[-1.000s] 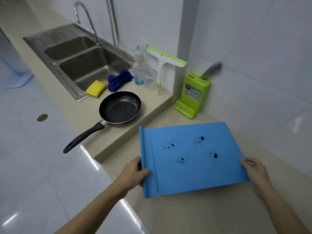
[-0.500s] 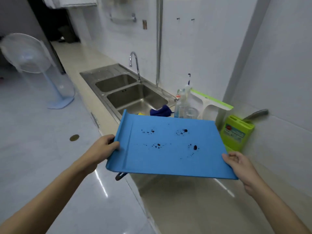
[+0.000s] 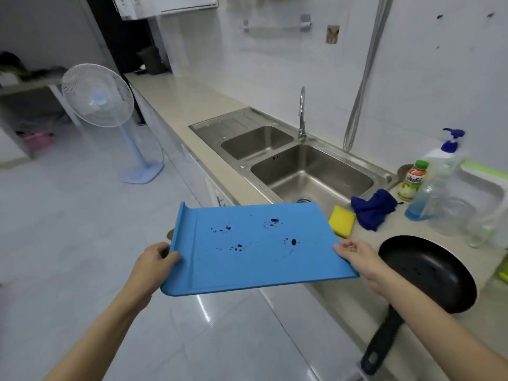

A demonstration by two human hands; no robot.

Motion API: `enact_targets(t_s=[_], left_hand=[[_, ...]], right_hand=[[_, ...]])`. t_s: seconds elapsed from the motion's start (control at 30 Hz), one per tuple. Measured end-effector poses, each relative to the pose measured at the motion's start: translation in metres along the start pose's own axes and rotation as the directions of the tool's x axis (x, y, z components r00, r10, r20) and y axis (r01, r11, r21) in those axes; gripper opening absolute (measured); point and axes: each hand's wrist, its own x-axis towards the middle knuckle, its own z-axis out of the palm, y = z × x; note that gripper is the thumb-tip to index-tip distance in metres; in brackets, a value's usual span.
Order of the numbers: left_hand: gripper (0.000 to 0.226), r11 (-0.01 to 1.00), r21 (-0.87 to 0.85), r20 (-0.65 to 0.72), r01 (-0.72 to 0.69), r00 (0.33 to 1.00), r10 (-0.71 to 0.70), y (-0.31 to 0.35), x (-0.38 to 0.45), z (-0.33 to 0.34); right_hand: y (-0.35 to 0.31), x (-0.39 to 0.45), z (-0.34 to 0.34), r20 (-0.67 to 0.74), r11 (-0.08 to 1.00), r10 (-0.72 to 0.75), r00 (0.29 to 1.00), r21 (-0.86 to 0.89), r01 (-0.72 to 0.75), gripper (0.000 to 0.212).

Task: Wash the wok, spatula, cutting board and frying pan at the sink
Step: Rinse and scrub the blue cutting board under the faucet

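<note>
Two hands carry the board (image 3: 255, 248) level in the air: left hand (image 3: 154, 264) grips its lipped end, right hand (image 3: 357, 255) pinches the other. Long axis left-right. Sink (image 3: 316, 171) lies ahead, slightly right; pan (image 3: 428, 273) on table, right.

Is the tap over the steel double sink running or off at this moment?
Off, as far as visible: no stream falls from the chrome tap, and the near basin of the steel double sink looks dry and holds nothing.
</note>
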Motion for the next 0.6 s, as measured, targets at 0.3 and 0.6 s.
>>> enact_targets(t_s=[0.3,0.6], left_hand=[[0.024,0.976,0.178,0.061,-0.122,0.992,0.113,0.035,0.214,0.044],[0.033,0.944,0.264,0.05,-0.196,0.981,0.19,0.108,0.403,0.098]], right_hand=[[-0.02,0.148,0.066,-0.247,0.997,0.052,0.968,0.075,-0.034,0.014],[-0.028,0.31,0.111,-0.353,0.975,0.219,0.91,0.114,-0.19,0.013]])
